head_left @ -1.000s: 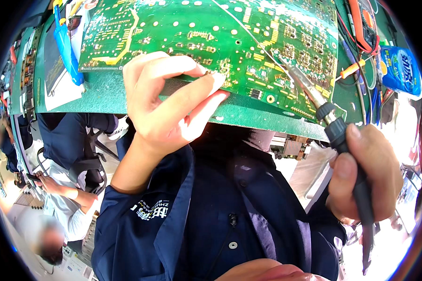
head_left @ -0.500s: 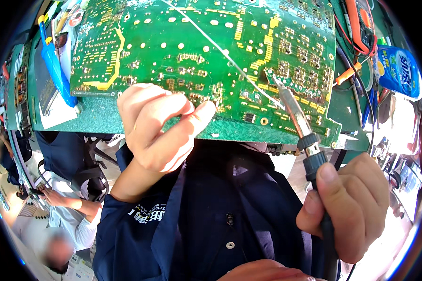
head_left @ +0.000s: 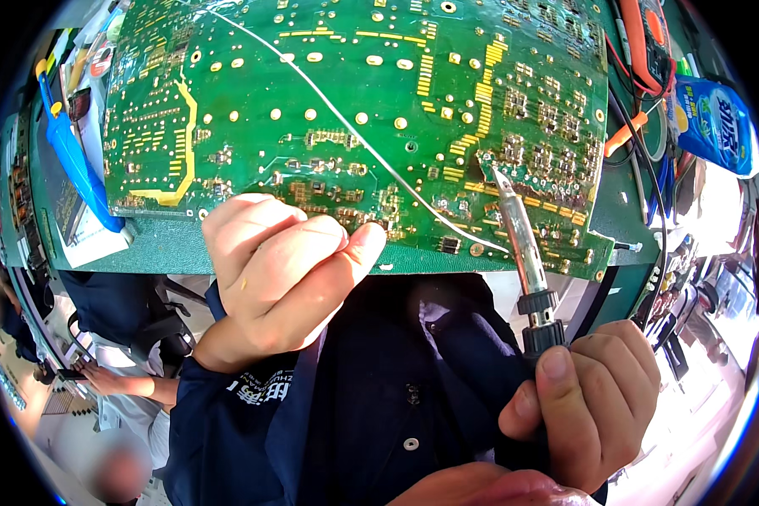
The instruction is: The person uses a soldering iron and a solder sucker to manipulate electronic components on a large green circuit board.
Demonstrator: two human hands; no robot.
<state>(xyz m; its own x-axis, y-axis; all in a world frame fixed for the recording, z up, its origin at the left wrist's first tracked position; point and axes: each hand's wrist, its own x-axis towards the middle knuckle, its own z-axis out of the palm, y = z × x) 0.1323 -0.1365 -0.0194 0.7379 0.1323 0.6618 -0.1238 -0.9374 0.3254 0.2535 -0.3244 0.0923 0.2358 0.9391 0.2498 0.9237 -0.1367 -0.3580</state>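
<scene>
At the board [head_left: 346,76], work looks underway, unfinished: right hand [head_left: 594,405] grips the iron [head_left: 520,232], left hand [head_left: 282,274] curls tight, any pinched thing hidden.

a metal-tipped soldering iron [head_left: 523,249] slants over the right side of a gold-marked green circuit board [head_left: 249,156].

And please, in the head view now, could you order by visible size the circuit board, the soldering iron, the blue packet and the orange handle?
Largest to smallest:
1. Green circuit board
2. Blue packet and soldering iron, unranked: the iron looks longer but narrower, and is partly covered
3. Orange handle
</scene>
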